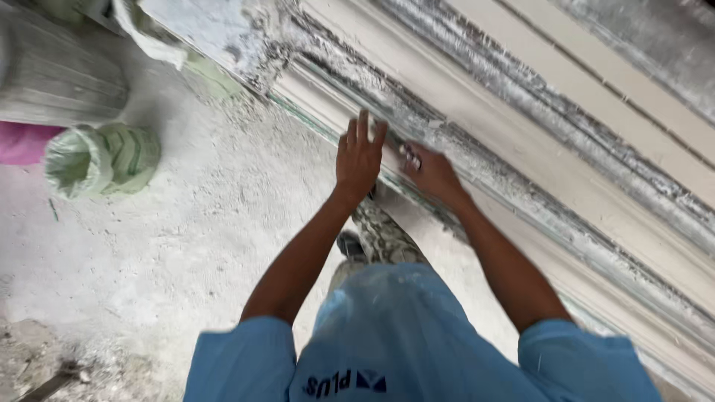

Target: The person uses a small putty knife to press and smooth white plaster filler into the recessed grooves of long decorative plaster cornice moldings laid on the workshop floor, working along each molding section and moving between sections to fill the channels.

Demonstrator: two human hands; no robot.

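blue shirt [395, 335] nearest; left hand [358, 156] fingers spread flat, right hand [430, 173] fingers curled on rigid, dusty, likely brittle plaster moulding [521, 141], best gripped along edges.

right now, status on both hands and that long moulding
Left hand flat on moulding, fingers spread. Right hand pressed on its edge, maybe gripping something small. Green sack well off left.

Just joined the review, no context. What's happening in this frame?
A person in a blue shirt leans over a long, pale moulded strip crusted with grey-white residue. The left hand lies flat, fingers spread, on its near edge; the right hand presses beside it, pinching something small I cannot identify. A rolled-down green woven sack sits on the dusty floor to the left.
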